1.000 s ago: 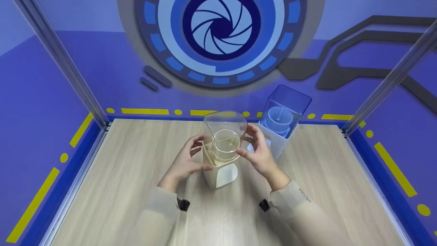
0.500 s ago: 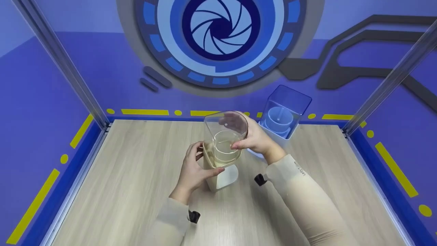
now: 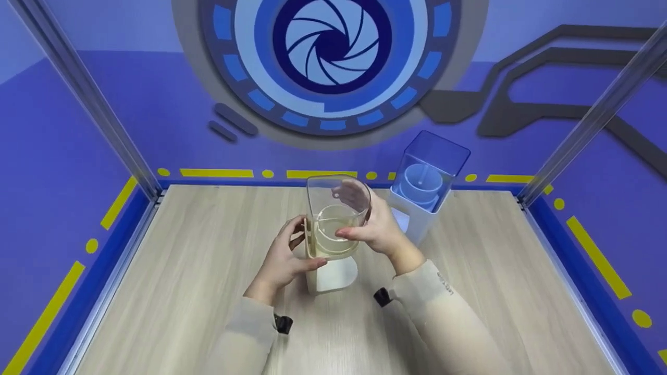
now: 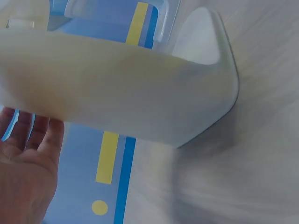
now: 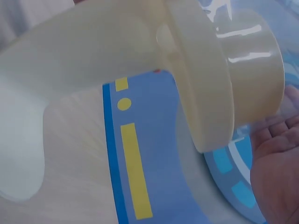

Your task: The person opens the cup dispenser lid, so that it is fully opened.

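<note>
A cream dispenser (image 3: 310, 278) with a flat foot stands on the table in the head view. On its top sits a clear container (image 3: 324, 194), with a round cream cup showing through the wall. My left hand (image 3: 276, 268) holds the dispenser's upper body, thumb at the front and fingers at the left side. Around the clear container's right side, my right hand (image 3: 384, 229) grips with its thumb in front; the fingers show through behind. The left wrist view has the cream body (image 4: 131, 88) against my fingers. In the right wrist view, the round cream cup (image 5: 257, 70) is beside my palm.
A second dispenser (image 3: 417, 219), white with a blue clear container (image 3: 436, 151), stands behind and to the right, close to my right hand. The wooden table (image 3: 208, 234) meets blue printed walls at the back and sides. Metal posts (image 3: 91, 99) stand at the corners.
My right hand has slid from the container's right edge to a wrapped grip, fingers behind it. My left thumb moved onto the front. The cream dispenser has turned slightly and shifted a little left.
</note>
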`<state>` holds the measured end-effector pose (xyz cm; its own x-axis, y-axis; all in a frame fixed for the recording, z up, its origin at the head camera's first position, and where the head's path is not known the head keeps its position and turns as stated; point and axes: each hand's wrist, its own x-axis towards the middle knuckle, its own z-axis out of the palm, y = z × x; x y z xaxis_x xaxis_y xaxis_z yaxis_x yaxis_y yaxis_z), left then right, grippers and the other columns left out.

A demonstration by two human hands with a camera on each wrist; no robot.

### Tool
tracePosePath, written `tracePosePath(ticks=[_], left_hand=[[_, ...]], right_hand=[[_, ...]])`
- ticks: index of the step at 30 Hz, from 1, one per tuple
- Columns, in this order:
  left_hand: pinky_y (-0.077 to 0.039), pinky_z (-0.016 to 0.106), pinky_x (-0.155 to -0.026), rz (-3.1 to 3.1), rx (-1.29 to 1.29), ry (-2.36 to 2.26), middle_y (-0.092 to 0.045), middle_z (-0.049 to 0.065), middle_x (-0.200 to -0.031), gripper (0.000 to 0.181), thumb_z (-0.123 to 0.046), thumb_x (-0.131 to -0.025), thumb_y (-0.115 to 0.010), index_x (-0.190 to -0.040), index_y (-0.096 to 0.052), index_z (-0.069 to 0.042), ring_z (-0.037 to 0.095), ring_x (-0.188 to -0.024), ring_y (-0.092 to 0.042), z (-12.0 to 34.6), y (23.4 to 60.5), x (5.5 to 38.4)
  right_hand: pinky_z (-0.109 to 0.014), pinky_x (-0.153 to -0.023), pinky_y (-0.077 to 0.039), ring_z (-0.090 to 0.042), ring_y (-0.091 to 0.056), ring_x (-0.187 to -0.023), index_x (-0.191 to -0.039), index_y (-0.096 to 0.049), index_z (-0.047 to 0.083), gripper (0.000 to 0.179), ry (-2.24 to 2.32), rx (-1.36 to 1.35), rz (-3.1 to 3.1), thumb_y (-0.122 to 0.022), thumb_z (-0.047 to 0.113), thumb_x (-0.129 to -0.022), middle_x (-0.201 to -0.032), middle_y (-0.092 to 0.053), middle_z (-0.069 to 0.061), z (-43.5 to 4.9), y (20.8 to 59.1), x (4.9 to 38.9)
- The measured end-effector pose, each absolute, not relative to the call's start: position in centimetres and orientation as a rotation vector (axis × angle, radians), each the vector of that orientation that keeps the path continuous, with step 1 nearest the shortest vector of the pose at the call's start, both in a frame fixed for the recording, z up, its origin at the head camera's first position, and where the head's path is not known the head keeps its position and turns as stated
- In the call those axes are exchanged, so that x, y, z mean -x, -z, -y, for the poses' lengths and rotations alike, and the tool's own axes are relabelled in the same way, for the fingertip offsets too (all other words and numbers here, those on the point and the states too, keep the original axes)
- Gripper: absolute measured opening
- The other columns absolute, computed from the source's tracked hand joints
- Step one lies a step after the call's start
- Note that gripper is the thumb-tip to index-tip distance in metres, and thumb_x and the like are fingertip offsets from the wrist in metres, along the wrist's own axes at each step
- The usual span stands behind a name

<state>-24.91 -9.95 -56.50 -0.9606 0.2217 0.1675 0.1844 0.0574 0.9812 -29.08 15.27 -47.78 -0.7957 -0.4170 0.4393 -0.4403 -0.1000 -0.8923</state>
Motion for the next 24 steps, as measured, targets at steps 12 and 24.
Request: tracePosePath(ticks=[12,24], left_hand=[[-0.04,0.057,-0.138,-2.166,-0.479,-2.005,-0.047,0.018,-0.169,0.119,-0.025,-0.075,-0.107,-0.172,-0.04,-0.008,0.044,-0.164,-0.043,10.9,56.1,25.6],[-0.04,0.061,-0.136,-2.277,-0.463,-2.124,-0.065,0.011,-0.159,0.116,-0.037,-0.072,-0.108,-0.168,-0.048,-0.009,0.032,-0.15,-0.06,8.8,57.0,25.3]], right_hand=[[-0.047,-0.13,-0.051,-0.039,-0.065,-0.148,-0.161,-0.049,-0.001,0.121,-1.949,-0.767,2.227,-0.108,0.054,-0.071,-0.154,-0.069,-0.023,-14.5,48.0,26.8],[-0.054,-0.131,-0.048,-0.044,-0.057,-0.153,-0.165,-0.044,0.001,0.11,-2.021,-0.775,2.245,-0.105,0.034,-0.08,-0.161,-0.061,-0.029,-14.4,48.4,26.4]])
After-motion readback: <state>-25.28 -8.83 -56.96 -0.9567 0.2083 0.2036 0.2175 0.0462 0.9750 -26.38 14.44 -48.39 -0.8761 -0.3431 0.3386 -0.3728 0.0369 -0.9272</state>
